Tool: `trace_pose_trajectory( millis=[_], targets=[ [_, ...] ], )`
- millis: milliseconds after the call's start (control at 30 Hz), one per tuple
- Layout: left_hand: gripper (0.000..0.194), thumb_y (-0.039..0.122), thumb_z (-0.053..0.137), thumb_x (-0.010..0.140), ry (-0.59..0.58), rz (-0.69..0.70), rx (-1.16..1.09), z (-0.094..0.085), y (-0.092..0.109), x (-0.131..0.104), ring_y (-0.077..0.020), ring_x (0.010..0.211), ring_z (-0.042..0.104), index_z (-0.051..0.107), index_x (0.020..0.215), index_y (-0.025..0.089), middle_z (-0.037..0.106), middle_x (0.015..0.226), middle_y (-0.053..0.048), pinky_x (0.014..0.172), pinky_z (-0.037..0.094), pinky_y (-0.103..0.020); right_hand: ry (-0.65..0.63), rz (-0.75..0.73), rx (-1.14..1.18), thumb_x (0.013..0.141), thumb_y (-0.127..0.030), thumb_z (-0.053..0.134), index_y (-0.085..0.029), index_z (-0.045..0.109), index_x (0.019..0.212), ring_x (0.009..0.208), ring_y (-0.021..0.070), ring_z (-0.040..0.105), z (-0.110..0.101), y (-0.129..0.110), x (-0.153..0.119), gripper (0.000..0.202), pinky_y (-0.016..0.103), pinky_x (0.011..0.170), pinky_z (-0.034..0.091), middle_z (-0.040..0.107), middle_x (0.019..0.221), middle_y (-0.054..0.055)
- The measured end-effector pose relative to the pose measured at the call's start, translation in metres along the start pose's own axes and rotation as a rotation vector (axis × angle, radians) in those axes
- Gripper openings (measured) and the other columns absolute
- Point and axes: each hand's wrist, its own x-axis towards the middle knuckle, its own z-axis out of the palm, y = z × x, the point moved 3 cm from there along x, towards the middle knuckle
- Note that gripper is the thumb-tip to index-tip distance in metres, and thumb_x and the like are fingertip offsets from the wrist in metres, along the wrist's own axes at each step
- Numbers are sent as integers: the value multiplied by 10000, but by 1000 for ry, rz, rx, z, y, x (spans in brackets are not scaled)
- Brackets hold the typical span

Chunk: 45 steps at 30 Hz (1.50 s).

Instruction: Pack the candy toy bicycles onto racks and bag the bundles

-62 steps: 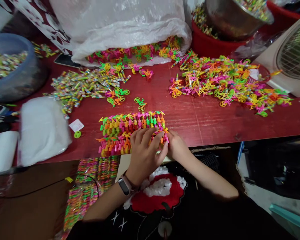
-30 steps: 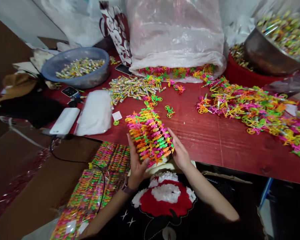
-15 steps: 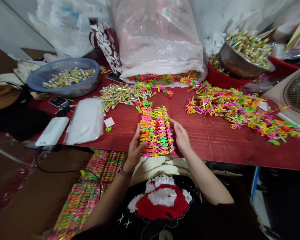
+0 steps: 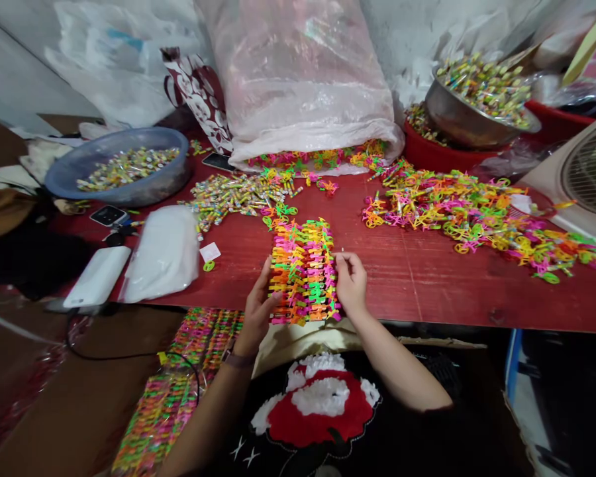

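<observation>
A block of bright plastic pieces (image 4: 305, 275), lined up in rows of orange, pink, yellow and green, lies at the front edge of the red table. My left hand (image 4: 259, 308) grips its left side, thumb over the near left part and fingers along the edge. On the right side, my right hand (image 4: 351, 281) is closed with its fingertips against the block's edge; whether something small is between them is hidden. Just beyond the block lie a few loose green and orange pieces (image 4: 281, 212).
Loose colourful pieces (image 4: 477, 205) spread over the right of the table (image 4: 387, 265). Behind stands a large whitish sack (image 4: 308, 86). Left are a blue basin (image 4: 179, 169), clear bags (image 4: 163, 255) and a white power bank (image 4: 97, 277). A fan (image 4: 586, 172) stands right.
My right hand has curled its fingers in at the block's right edge, where they were stretched before. The block and my left hand sit slightly lower and further left in view, as the camera has shifted.
</observation>
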Motion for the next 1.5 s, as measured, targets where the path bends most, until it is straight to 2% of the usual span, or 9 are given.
trace_pose_trajectory(
  millis=[200, 367, 433, 600, 733, 867, 1000, 1167, 1500],
  targets=[
    [733, 398, 662, 943, -24, -14, 107, -5, 1, 0, -329, 1596, 312, 413, 1625, 298, 335, 1721, -74, 1311, 298, -509, -82, 89, 88, 962, -403, 601, -231, 686, 1029, 966, 209, 667, -7, 9, 2, 203, 355, 895, 559, 720, 1044, 56],
    [691, 344, 624, 1006, -2, 155, 417, -5, 28, -5, -303, 1617, 266, 351, 1640, 370, 266, 1750, -46, 1334, 229, -548, -205, -112, -38, 978, -347, 621, -268, 753, 1064, 1045, 220, 662, -19, -1, 2, 177, 392, 960, 554, 681, 1105, 64],
    [631, 315, 641, 1004, 7, 291, 614, 3, 50, -8, -313, 1625, 239, 428, 1594, 386, 280, 1744, -32, 1333, 196, -602, -229, -194, -116, 1007, -342, 580, -289, 768, 1101, 1103, 228, 657, -25, -6, 2, 216, 417, 1012, 541, 676, 1139, 70],
    [494, 288, 643, 999, -232, 490, 902, 40, 78, -10, -330, 1620, 249, 545, 1479, 352, 438, 1656, -49, 1305, 206, -670, -349, -284, -218, 1026, -344, 556, -267, 720, 1125, 1074, 234, 664, -31, -14, 8, 206, 429, 1011, 536, 710, 1093, 72],
    [543, 382, 641, 1005, -279, 518, 1084, 59, 74, -5, -346, 1566, 369, 484, 1518, 303, 513, 1604, -103, 1303, 125, -678, -410, -270, -223, 1014, -365, 586, -240, 694, 993, 960, 213, 661, -33, -18, 12, 167, 389, 929, 547, 702, 980, 52],
    [615, 460, 599, 1022, -358, 480, 1142, 67, 66, 0, -362, 1526, 430, 426, 1571, 243, 537, 1579, -152, 1306, 91, -661, -426, -192, -175, 1006, -405, 603, -239, 699, 955, 910, 203, 673, -34, -11, 9, 198, 363, 878, 556, 722, 953, 46],
    [612, 473, 605, 1016, -389, 456, 1162, 67, 63, 0, -362, 1516, 445, 444, 1556, 233, 512, 1600, -157, 1304, 147, -642, -348, -80, -71, 1008, -435, 602, -245, 729, 1049, 914, 206, 703, -34, 1, 10, 232, 355, 855, 574, 758, 1004, 51],
    [615, 487, 593, 1023, -386, 465, 1158, 67, 65, 0, -352, 1499, 470, 430, 1560, 234, 516, 1594, -160, 1304, 158, -641, -311, -121, -55, 1031, -392, 556, -282, 733, 1225, 1187, 220, 682, -28, -2, 17, 284, 402, 1059, 535, 730, 1270, 67],
    [641, 486, 588, 1026, -396, 488, 1170, 66, 61, 2, -339, 1503, 470, 393, 1578, 224, 491, 1613, -168, 1302, 180, -630, -240, -79, -79, 989, -389, 619, -238, 737, 1004, 941, 217, 717, -23, -10, 2, 192, 368, 870, 588, 759, 1025, 68]
  ],
)
